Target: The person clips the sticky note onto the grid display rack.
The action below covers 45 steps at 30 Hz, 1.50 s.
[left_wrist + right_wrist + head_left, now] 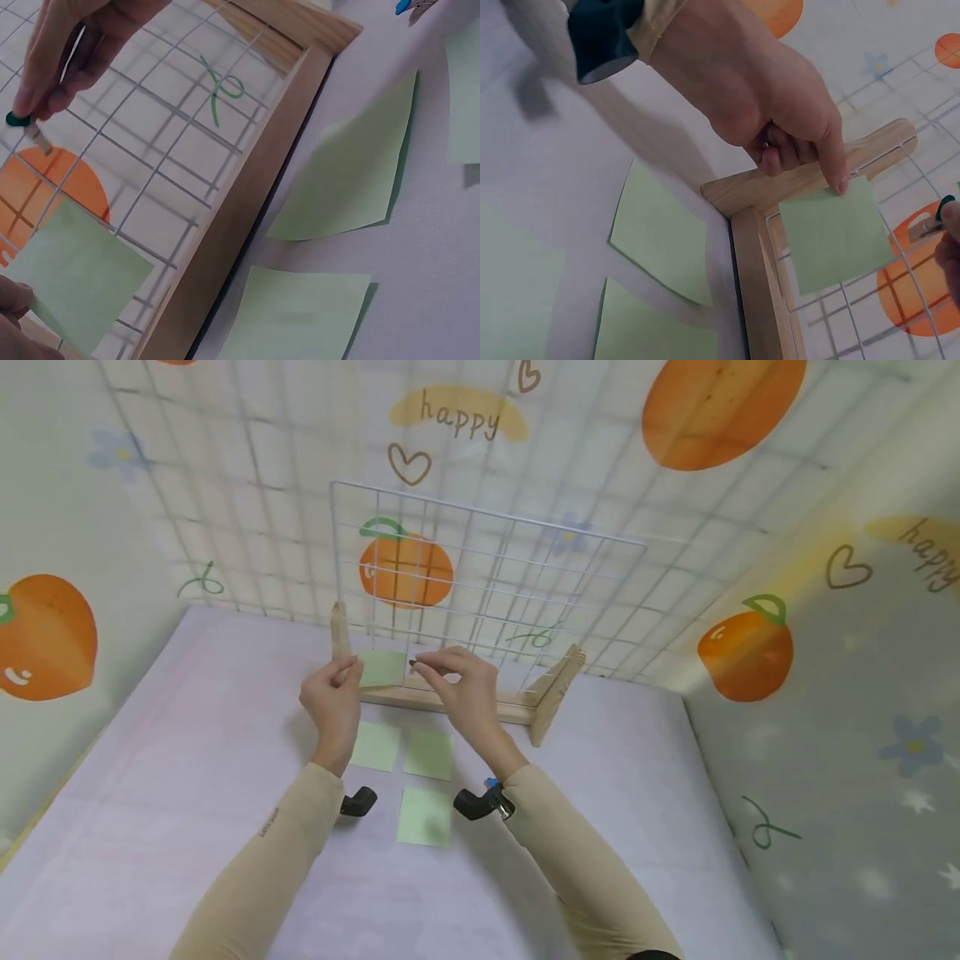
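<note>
My left hand [332, 702] pinches the left edge of a pale green sticky note [382, 668] between thumb and forefinger. That note lies against the lower left of a white wire grid [491, 581], just above its wooden base [405, 697]. Beside the note's right edge, my right hand [471, 689] pinches a small wooden clip with a dark green top [18, 119]. The clip's pale end points toward the grid and is apart from the note. In the right wrist view, the clip [928, 226] shows only partly beyond my fingertips.
Several more green notes lie on the pale tablecloth, among them a front note [424, 817]. A blue-topped clip [405, 6] lies near them, partly hidden in the head view by my right wrist. Wooden feet [557, 697] hold the grid upright before a patterned curtain [247, 468].
</note>
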Each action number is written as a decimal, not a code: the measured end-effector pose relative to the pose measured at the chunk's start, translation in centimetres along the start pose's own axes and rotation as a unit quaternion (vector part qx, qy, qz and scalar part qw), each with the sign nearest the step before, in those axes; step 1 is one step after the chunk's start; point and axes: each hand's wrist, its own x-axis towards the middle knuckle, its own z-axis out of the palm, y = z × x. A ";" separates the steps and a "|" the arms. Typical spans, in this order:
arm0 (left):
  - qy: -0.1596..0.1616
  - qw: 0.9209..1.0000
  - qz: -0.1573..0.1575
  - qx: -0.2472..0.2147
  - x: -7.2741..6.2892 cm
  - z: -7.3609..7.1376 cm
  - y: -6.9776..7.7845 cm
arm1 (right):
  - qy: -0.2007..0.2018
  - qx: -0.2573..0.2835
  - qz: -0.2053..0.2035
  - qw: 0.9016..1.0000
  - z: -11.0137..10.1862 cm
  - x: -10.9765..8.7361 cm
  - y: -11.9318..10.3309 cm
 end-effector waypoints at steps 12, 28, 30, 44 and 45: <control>0.000 0.999 -0.029 -0.034 0.0 0.2 0.0 | 0.035 0.007 -0.010 0.999 3.4 1.7 0.4; 0.017 1.000 0.011 -0.006 0.4 0.2 -0.1 | 0.063 -0.034 -0.017 0.997 5.1 2.6 0.1; 0.017 1.000 0.013 -0.005 0.5 0.2 -0.1 | 0.065 -0.046 -0.017 0.997 5.2 2.7 0.1; 0.009 1.000 0.008 -0.005 0.8 0.1 -0.2 | 0.067 -0.075 -0.009 0.995 6.1 2.8 0.3; 0.009 1.000 0.007 -0.006 0.8 0.1 -0.1 | 0.068 -0.076 -0.006 0.995 6.1 2.8 0.3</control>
